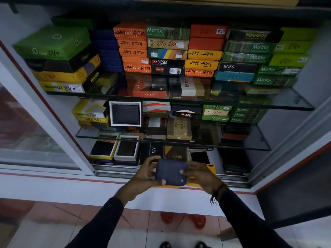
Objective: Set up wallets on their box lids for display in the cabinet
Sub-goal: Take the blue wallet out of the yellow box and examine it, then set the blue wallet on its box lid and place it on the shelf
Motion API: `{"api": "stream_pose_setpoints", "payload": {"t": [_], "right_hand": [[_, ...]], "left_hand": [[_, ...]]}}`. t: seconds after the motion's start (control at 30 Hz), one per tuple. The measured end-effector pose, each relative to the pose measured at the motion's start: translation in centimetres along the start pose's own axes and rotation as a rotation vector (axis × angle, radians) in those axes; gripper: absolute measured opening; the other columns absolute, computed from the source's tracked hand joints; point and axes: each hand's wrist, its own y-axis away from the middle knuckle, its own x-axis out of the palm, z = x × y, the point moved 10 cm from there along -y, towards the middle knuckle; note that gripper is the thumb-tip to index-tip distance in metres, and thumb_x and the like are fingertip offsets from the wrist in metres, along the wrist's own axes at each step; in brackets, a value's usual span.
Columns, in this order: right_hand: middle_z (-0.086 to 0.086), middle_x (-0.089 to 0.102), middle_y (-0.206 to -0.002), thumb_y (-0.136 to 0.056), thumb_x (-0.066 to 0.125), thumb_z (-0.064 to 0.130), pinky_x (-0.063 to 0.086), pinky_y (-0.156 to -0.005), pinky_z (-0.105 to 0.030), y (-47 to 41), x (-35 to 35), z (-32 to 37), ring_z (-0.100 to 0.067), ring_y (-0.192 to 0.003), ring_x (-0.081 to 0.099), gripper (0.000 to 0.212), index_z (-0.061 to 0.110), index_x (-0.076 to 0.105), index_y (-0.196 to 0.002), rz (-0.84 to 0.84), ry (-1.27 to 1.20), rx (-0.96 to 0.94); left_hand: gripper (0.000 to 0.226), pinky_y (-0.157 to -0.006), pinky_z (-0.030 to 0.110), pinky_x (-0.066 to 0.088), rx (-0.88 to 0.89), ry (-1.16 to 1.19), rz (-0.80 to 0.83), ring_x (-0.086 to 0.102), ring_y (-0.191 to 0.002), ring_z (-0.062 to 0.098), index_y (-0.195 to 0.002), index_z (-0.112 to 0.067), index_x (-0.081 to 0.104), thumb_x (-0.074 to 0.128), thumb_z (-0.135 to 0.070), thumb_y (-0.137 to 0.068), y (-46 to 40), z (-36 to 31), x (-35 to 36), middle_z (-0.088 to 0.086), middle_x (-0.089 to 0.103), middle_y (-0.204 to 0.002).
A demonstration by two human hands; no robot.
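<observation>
Already three wallets (125, 114) sit displayed in the cabinet (53, 97); both hands, left (146, 171) and right (200, 173), clasp a blue wallet (170, 172) over its yellow box (212, 169), many boxes remaining

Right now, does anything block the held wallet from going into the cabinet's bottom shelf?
Nothing visible: the sliding door is open, and both hands hold the blue wallet over a yellow box at the cabinet's front edge.
</observation>
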Motion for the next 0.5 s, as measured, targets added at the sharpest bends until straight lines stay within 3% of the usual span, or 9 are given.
{"api": "stream_pose_setpoints", "payload": {"t": [0.07,0.13,0.2,0.27,0.33,0.4,0.47,0.5], "right_hand": [[-0.019,0.071,-0.115,-0.072,0.08,-0.005,0.061,-0.081,-0.028,0.6,-0.8,2.8,-0.033,-0.106,0.069,0.041,0.001,0.067,-0.11,-0.161,0.169,-0.265],[-0.002,0.073,-0.105,-0.07,0.082,-0.003,0.056,-0.085,-0.015,2.9,-0.2,6.2,-0.017,-0.099,0.068,0.037,0.011,0.07,-0.102,-0.34,0.541,-0.582],[0.0,0.072,-0.104,-0.068,0.078,-0.006,0.048,-0.089,-0.01,5.7,1.2,7.7,-0.012,-0.099,0.064,0.035,0.012,0.071,-0.098,-0.457,0.821,-0.882],[-0.004,0.071,-0.106,-0.066,0.076,-0.009,0.052,-0.087,-0.018,7.0,1.9,7.4,-0.017,-0.1,0.063,0.035,0.007,0.07,-0.096,-0.473,0.939,-0.998],[-0.004,0.071,-0.106,-0.065,0.077,-0.009,0.053,-0.086,-0.016,7.1,1.8,6.8,-0.017,-0.099,0.064,0.035,0.007,0.071,-0.095,-0.453,0.931,-0.988],[0.003,0.072,-0.103,-0.067,0.08,-0.007,0.048,-0.085,-0.006,6.0,0.6,6.4,-0.01,-0.094,0.065,0.036,0.011,0.073,-0.097,-0.45,0.8,-0.875],[0.012,0.071,-0.099,-0.07,0.082,0.0,0.05,-0.078,-0.005,3.9,-0.3,5.4,-0.005,-0.086,0.065,0.038,0.017,0.074,-0.103,-0.429,0.681,-0.686],[0.009,0.072,-0.101,-0.072,0.082,0.003,0.054,-0.08,-0.01,2.6,-0.4,4.7,-0.008,-0.087,0.067,0.038,0.016,0.074,-0.107,-0.389,0.66,-0.585]], "left_hand": [[0.068,-0.093,0.021,0.057,0.274,-0.376,-0.164,0.06,-0.121,0.009,-0.125,-0.056,0.046,0.071,-0.005,-0.088,0.7,-2.4,0.1,-0.013,0.059,-0.132],[0.034,-0.107,0.027,0.049,0.656,-0.926,-0.365,0.057,-0.123,0.008,-0.126,-0.036,0.058,0.057,-0.016,-0.099,2.8,-5.0,1.8,-0.004,0.063,-0.13],[0.018,-0.11,0.042,0.047,0.965,-1.176,-0.34,0.058,-0.124,0.022,-0.115,-0.019,0.066,0.055,-0.02,-0.102,4.7,-4.9,4.3,0.007,0.065,-0.127],[0.014,-0.109,0.044,0.047,1.108,-1.278,-0.275,0.057,-0.123,0.027,-0.113,-0.017,0.063,0.061,-0.021,-0.099,5.6,-4.4,5.4,0.008,0.059,-0.128],[0.017,-0.104,0.033,0.05,1.002,-1.208,-0.255,0.059,-0.118,0.024,-0.115,-0.024,0.06,0.06,-0.028,-0.099,5.2,-4.7,4.7,0.002,0.056,-0.128],[0.022,-0.095,0.013,0.05,0.706,-0.969,-0.287,0.06,-0.114,0.014,-0.119,-0.036,0.055,0.055,-0.036,-0.097,3.8,-4.1,2.4,-0.01,0.053,-0.131],[0.035,-0.091,0.01,0.052,0.577,-0.863,-0.315,0.058,-0.116,0.008,-0.132,-0.03,0.053,0.055,-0.033,-0.098,2.9,-2.7,1.1,-0.002,0.043,-0.139],[0.039,-0.089,0.012,0.055,0.516,-0.79,-0.323,0.058,-0.116,0.007,-0.139,-0.026,0.052,0.056,-0.031,-0.1,2.2,-2.2,0.5,0.001,0.04,-0.14]]}}
